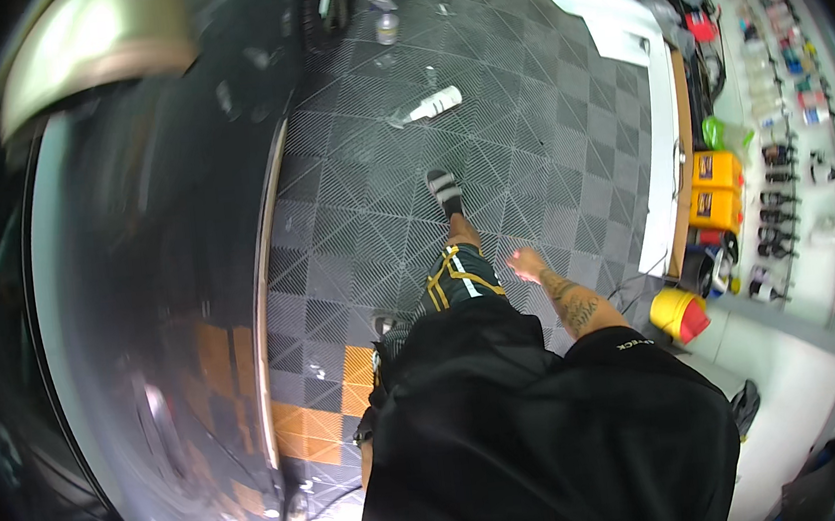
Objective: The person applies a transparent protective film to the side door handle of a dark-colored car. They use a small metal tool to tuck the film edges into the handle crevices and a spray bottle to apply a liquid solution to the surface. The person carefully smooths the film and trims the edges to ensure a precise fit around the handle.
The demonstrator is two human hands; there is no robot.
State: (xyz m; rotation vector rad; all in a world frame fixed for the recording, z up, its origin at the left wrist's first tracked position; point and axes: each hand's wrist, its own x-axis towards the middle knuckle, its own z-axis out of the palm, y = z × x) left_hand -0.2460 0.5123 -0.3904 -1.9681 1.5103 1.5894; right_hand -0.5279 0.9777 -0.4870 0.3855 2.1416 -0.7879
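Observation:
My right hand (527, 265) hangs low beside my dark shorts (461, 274), above the tiled floor. Its fingers look loosely curled, with nothing visible in them. On my left side a strip of forearm shows past my black shirt, with a dark band (362, 434) near the wrist. The left hand itself is mostly hidden by the shirt, next to a dark thing (378, 370) that I cannot make out. To my left runs the glossy black side panel (164, 235) of a car. One sandalled foot (444, 190) is forward on the floor.
A white spray bottle (435, 104) lies ahead on grey tiles, and another spray bottle (386, 22) stands farther off. A large white panel (658, 167) lines the right side. Beyond it are yellow jugs (716, 194), a yellow bucket (676, 312) and wall racks of bottles.

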